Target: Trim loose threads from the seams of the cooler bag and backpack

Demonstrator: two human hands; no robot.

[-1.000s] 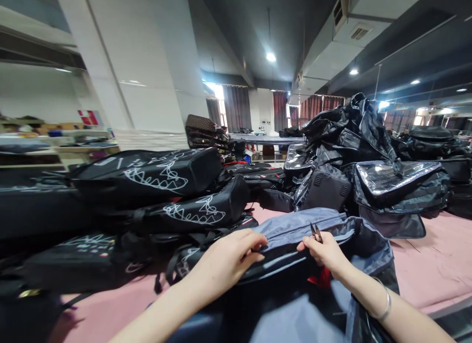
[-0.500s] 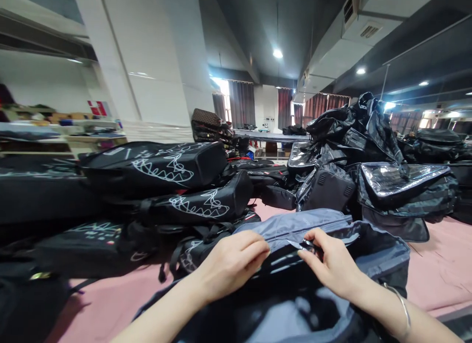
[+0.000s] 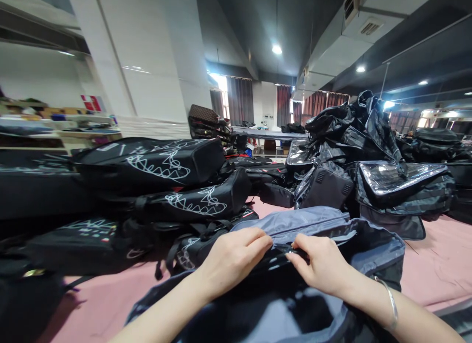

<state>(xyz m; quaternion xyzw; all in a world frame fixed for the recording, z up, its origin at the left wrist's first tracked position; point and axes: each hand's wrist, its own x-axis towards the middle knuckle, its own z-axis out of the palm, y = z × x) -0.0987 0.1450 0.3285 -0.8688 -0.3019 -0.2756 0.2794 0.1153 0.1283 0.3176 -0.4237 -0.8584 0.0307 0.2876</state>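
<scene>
A grey-blue backpack (image 3: pixel 317 225) lies open in front of me on the pink table (image 3: pixel 438 264). My left hand (image 3: pixel 232 259) is closed, pinching the edge of the backpack's opening. My right hand (image 3: pixel 324 264) is closed too, fingers curled at the same edge a little to the right. A small metal tip (image 3: pixel 291 251), part of the thread snips, shows at the right fingertips. A silver bangle (image 3: pixel 391 303) sits on my right wrist.
Black backpacks with white scribble prints (image 3: pixel 162 171) are stacked to the left. A heap of glossy black bags (image 3: pixel 368 156) rises at the right. A white pillar (image 3: pixel 143 63) stands behind, with shelves (image 3: pixel 55 131) at far left and more tables in the background.
The snips pointed upward in my right hand a second ago; they have turned down into the fingers. Both hands have drawn closer together on the backpack's opening.
</scene>
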